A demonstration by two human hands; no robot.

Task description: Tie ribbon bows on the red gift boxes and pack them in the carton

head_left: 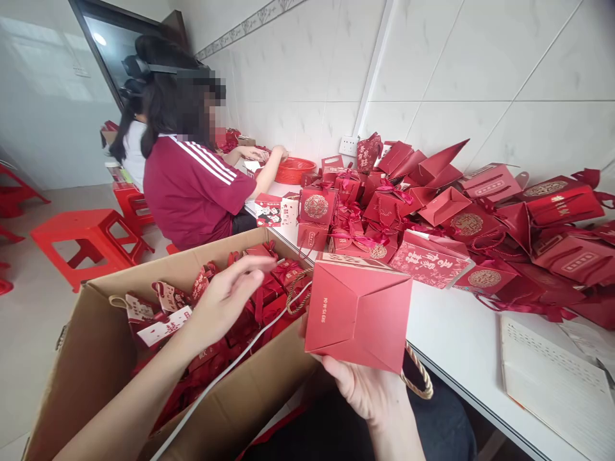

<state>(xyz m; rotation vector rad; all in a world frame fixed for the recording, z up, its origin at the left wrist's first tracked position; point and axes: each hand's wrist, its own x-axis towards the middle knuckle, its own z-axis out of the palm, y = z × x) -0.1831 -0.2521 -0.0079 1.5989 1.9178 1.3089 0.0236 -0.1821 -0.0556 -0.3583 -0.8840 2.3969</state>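
My right hand point(368, 387) grips a red gift box point(358, 317) from below. Its folded bottom faces me, with small gold print on it, and a twisted gold cord handle point(420, 374) hangs at its lower right. Above the cardboard carton point(81, 358), my left hand point(230, 294) is held with fingers stretched out and nothing in it. Inside the carton lie several red gift boxes point(206, 365) with ribbons and cords, partly hidden by my left forearm. A white card point(166, 325) rests among them.
A heap of red gift boxes point(466, 224) covers the white table point(437, 320) along the wall. An open notebook point(552, 371) lies at right. A white cable point(230, 365) crosses the carton. A co-worker point(192, 186) sits beyond, near a red basket point(293, 171). Red stools point(91, 230) stand at left.
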